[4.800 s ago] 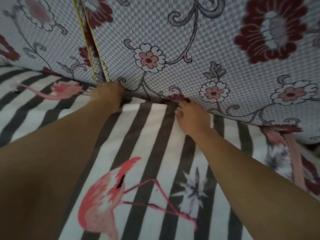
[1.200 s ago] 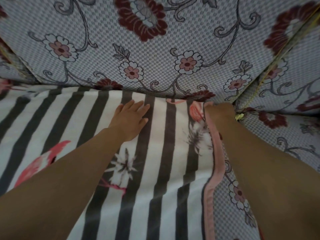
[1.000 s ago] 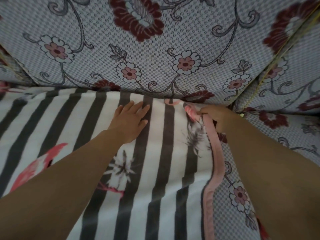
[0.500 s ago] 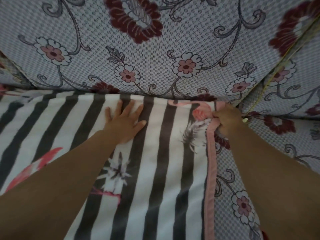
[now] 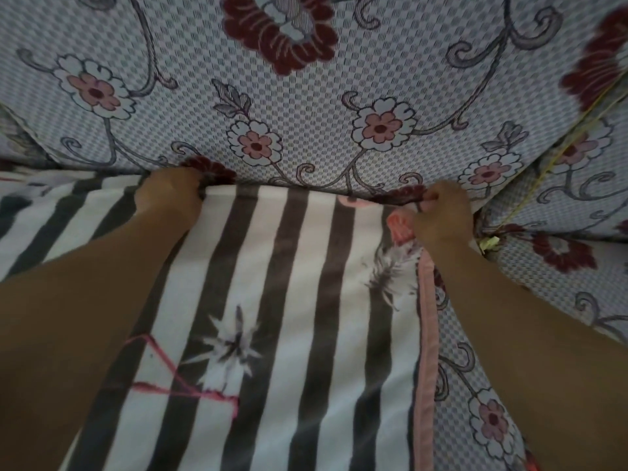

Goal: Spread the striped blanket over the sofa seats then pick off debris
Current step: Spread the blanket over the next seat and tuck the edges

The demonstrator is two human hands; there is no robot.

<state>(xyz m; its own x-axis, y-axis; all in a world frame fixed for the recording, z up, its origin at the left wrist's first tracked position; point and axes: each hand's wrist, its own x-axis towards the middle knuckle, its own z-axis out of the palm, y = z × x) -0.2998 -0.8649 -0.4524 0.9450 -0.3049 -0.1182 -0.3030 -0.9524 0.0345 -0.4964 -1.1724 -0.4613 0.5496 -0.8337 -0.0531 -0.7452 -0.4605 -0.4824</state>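
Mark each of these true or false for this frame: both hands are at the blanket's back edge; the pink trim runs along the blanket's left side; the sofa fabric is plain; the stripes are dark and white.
1. Both hands are at the back edge of the striped blanket. True: left hand and right hand are there.
2. The pink trim runs along the blanket's left side. False: it borders the right edge.
3. The sofa backrest fabric is plain. False: it is floral.
4. The stripes are dark and white. True.
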